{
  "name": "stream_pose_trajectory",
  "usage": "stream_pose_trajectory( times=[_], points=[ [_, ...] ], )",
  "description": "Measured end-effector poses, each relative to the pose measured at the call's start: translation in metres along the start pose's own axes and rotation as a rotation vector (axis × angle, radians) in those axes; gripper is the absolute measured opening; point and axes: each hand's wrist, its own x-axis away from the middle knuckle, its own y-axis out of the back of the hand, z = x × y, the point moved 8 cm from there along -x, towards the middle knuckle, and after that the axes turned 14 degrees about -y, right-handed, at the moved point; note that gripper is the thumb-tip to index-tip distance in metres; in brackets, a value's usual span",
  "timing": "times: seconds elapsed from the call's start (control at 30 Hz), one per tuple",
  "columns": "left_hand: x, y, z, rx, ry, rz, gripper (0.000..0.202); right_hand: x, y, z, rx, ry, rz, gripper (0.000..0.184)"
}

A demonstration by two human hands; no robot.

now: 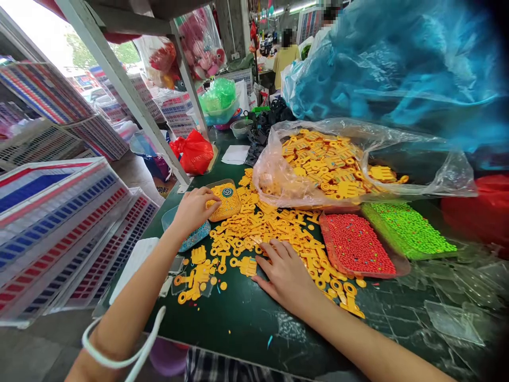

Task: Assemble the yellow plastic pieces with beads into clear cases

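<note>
My left hand [193,211] reaches to a small tray of tiny yellow beads [226,200], its fingers curled against the tray's near edge. Whether it grips anything is hidden. My right hand [287,271] lies flat with fingers spread on the dark green table [246,318], resting on a loose heap of yellow plastic parts [254,228]. A clear bag with many more yellow parts [326,159] lies open behind the heap. A tray of blue beads [194,237] sits under my left wrist.
A red bead tray [356,245] and a green bead tray [409,229] lie to the right. Clear plastic lids [453,318] are scattered at the right front. Stacked striped crates [59,233] stand left, a red bag [194,151] and blue plastic sheeting [397,69] behind. People are far back.
</note>
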Motion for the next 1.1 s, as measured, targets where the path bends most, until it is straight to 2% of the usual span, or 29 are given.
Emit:
stream_pose_trajectory(
  times=[0.1,0.17,0.37,0.5,0.6,0.7,0.8,0.83,0.97,1.1],
  points=[
    [-0.03,-0.017,0.003,-0.062,-0.088,0.13,0.026,0.001,0.0,0.001,0.001,0.004,-0.035,0.032],
    [-0.044,-0.028,0.005,-0.069,-0.113,0.161,0.025,0.002,-0.001,0.0,-0.001,-0.008,-0.05,0.032],
    [-0.06,-0.051,-0.001,-0.077,-0.172,0.198,0.02,0.002,-0.001,-0.001,-0.003,-0.01,-0.047,0.032],
    [-0.062,-0.05,-0.002,-0.082,-0.18,0.195,0.018,0.0,0.001,0.0,-0.005,0.005,-0.014,0.031],
    [-0.06,-0.036,-0.004,-0.088,-0.154,0.145,0.019,-0.001,0.002,-0.001,-0.008,0.006,0.016,0.031],
    [-0.046,-0.016,-0.014,-0.083,-0.113,0.051,0.024,-0.002,0.003,-0.002,0.004,0.007,0.019,0.033],
    [-0.018,0.002,-0.041,0.058,-0.13,-0.102,0.03,-0.002,0.004,-0.003,-0.001,-0.003,0.006,0.035],
    [-0.007,0.002,-0.054,0.124,-0.16,-0.117,0.031,-0.002,0.004,-0.004,-0.01,-0.007,0.009,0.035],
    [0.035,-0.017,-0.099,0.244,-0.28,-0.021,0.031,-0.003,0.005,-0.006,-0.06,-0.001,0.057,0.026],
    [0.058,-0.038,-0.118,0.265,-0.324,0.034,0.026,-0.005,0.007,-0.007,-0.075,0.001,0.077,0.023]
  ],
)
